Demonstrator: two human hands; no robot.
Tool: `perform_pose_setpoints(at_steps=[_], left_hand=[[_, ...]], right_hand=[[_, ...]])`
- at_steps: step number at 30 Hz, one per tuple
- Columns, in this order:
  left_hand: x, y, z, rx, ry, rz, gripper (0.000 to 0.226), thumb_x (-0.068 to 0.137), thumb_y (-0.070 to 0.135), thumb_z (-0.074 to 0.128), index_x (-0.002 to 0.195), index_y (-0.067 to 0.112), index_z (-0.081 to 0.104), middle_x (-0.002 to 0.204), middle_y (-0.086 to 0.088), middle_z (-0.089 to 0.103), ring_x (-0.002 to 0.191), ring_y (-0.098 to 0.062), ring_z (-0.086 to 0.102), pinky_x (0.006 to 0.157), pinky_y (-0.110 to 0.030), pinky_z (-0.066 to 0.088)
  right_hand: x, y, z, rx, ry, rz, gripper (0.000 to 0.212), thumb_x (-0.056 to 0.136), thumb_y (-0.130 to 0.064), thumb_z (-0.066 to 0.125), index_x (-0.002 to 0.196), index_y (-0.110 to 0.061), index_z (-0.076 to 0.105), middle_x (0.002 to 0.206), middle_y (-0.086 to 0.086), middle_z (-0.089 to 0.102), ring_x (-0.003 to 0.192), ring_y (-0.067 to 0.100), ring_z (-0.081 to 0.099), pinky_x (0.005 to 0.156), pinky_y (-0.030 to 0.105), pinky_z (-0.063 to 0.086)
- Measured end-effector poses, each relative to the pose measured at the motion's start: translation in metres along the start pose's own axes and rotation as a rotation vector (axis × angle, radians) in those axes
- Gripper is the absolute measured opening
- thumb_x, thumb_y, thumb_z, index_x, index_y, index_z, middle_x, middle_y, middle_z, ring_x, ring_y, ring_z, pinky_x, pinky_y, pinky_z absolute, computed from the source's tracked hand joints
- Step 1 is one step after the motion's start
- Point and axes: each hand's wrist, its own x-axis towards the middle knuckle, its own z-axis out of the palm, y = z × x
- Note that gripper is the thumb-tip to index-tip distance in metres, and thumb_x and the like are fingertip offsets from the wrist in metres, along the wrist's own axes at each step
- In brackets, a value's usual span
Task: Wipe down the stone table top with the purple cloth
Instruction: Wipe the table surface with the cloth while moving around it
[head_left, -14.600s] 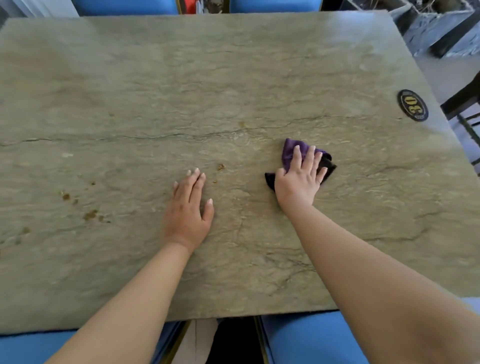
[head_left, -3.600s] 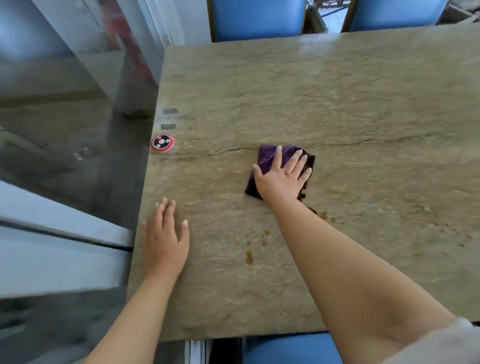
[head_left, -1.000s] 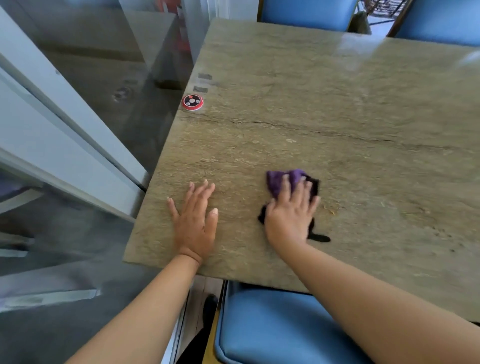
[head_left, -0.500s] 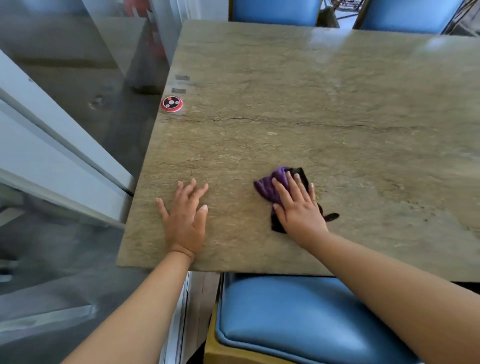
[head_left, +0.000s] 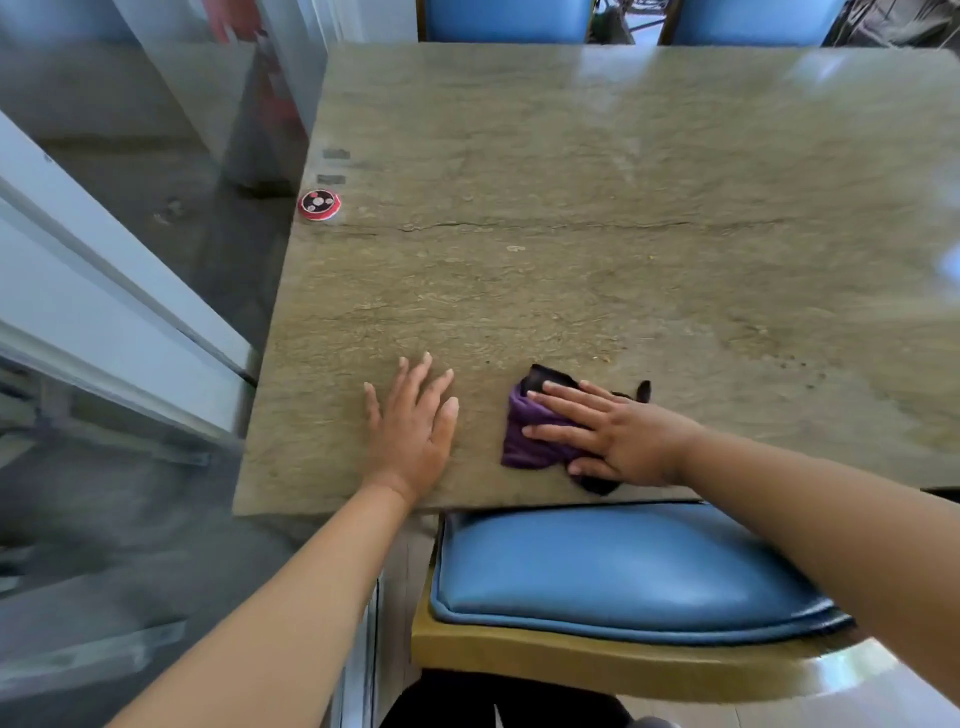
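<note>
Two hands: both lie on the worktop (head_left: 597, 171), close to its near edge.
Left hand (head_left: 413, 423): flat with spread fingers, holding nothing; it rests on bare stone just beside the cloth, toward the near left corner, and seems to brace the body.
Purple cloth (head_left: 530, 431): one, crumpled, with a black part showing at its far and near sides; it lies on the stone close to the near edge, to the right of the left hand.
Right hand (head_left: 608, 431): flat on top of the cloth, fingers stretched toward the left edge, pressing it down instead of gripping it.
Step in hand: I judge this as a wiping stroke along the near edge, directed to the near left corner.
Next move: the palm should keep pressure while the cloth slides; small dark specks (head_left: 800, 366) are visible further right on the worktop, so a pass there looks needed.
Other things, counted: one round red and black disc (head_left: 319, 204) at the left edge; one blue chair seat (head_left: 623, 566) under the near edge; two blue chair backs (head_left: 504, 21) behind the far edge.
</note>
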Motion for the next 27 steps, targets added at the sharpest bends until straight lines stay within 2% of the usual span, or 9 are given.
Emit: perform_pose_setpoints(at_steps=[3, 6, 9, 11, 13, 16, 20, 25, 27], left_hand=[[-0.001, 0.017, 0.012, 0.010, -0.078, 0.079, 0.082, 0.082, 0.061, 0.000, 0.151, 0.026, 0.027, 0.162, 0.010, 0.007, 0.148, -0.009, -0.012, 0.113, -0.034, -0.022], [0.011, 0.031, 0.018, -0.065, -0.074, 0.081, 0.077, 0.086, 0.060, 0.007, 0.149, 0.024, 0.031, 0.161, 0.011, 0.013, 0.147, -0.004, -0.008, 0.114, -0.032, -0.021], [0.033, 0.048, 0.021, -0.150, -0.034, -0.028, 0.049, 0.102, 0.040, 0.022, 0.147, 0.025, 0.037, 0.159, 0.012, 0.021, 0.148, -0.005, 0.001, 0.117, -0.041, -0.013], [0.045, 0.056, 0.026, -0.141, -0.001, -0.085, 0.043, 0.104, 0.029, 0.027, 0.146, 0.028, 0.037, 0.158, 0.014, 0.022, 0.148, -0.004, 0.004, 0.117, -0.046, -0.010], [0.057, 0.065, 0.029, -0.115, -0.009, -0.142, 0.044, 0.104, 0.030, 0.025, 0.147, 0.031, 0.032, 0.158, 0.016, 0.019, 0.147, -0.003, 0.003, 0.117, -0.051, -0.010], [0.075, 0.081, 0.031, -0.085, -0.042, -0.245, 0.047, 0.103, 0.037, 0.019, 0.151, 0.035, 0.022, 0.159, 0.019, 0.010, 0.148, -0.004, -0.002, 0.113, -0.061, -0.011], [0.086, 0.112, 0.044, 0.034, -0.114, -0.150, 0.050, 0.101, 0.047, 0.012, 0.151, 0.043, 0.011, 0.159, 0.024, -0.003, 0.147, -0.005, -0.013, 0.110, -0.062, -0.017], [0.096, 0.143, 0.077, 0.207, -0.127, -0.075, 0.057, 0.092, 0.059, -0.007, 0.148, 0.051, -0.003, 0.156, 0.026, -0.016, 0.144, -0.018, -0.028, 0.107, -0.062, -0.023], [0.094, 0.142, 0.083, 0.206, -0.018, -0.055, 0.062, 0.089, 0.057, -0.008, 0.149, 0.050, 0.006, 0.158, 0.025, -0.007, 0.146, -0.017, -0.022, 0.111, -0.061, -0.019]], right_hand=[[-0.044, 0.026, 0.008, 0.025, -0.005, 0.192, 0.057, 0.095, -0.062, 0.007, 0.145, -0.047, -0.016, 0.159, -0.004, -0.009, 0.147, 0.018, -0.012, 0.119, 0.046, 0.012], [-0.050, 0.018, 0.019, 0.058, 0.124, 0.324, 0.058, 0.097, -0.057, 0.013, 0.150, -0.040, -0.003, 0.160, 0.003, 0.004, 0.148, 0.026, -0.002, 0.114, 0.054, 0.024], [-0.021, -0.002, 0.019, 0.045, 0.170, 0.061, 0.057, 0.098, -0.047, 0.032, 0.151, -0.035, 0.015, 0.159, 0.005, 0.014, 0.147, 0.029, 0.007, 0.115, 0.055, 0.017], [0.000, -0.004, 0.013, -0.008, 0.174, -0.108, 0.056, 0.096, -0.046, 0.036, 0.149, -0.035, 0.021, 0.159, 0.004, 0.017, 0.147, 0.027, 0.011, 0.116, 0.052, 0.012], [0.019, 0.009, 0.010, -0.013, 0.184, -0.116, 0.055, 0.097, -0.047, 0.032, 0.149, -0.035, 0.023, 0.159, 0.003, 0.017, 0.147, 0.024, 0.012, 0.118, 0.048, 0.008], [0.035, 0.034, 0.004, 0.145, 0.217, 0.207, 0.058, 0.094, -0.050, 0.021, 0.149, -0.032, 0.025, 0.160, 0.004, 0.015, 0.148, 0.023, 0.009, 0.120, 0.043, 0.004], [0.011, 0.068, 0.008, 0.254, 0.291, 0.624, 0.068, 0.087, -0.054, 0.008, 0.151, -0.031, 0.017, 0.161, 0.005, 0.006, 0.149, 0.021, -0.001, 0.118, 0.035, -0.007], [-0.046, 0.068, 0.026, 0.434, 0.358, 1.122, 0.060, 0.098, -0.042, 0.033, 0.152, -0.026, 0.013, 0.161, 0.009, 0.000, 0.148, 0.025, -0.006, 0.119, 0.039, -0.008], [-0.042, 0.047, 0.027, 0.409, 0.398, 1.132, 0.062, 0.093, -0.043, 0.033, 0.151, -0.022, 0.022, 0.160, 0.014, 0.009, 0.148, 0.029, 0.002, 0.117, 0.042, -0.007]])
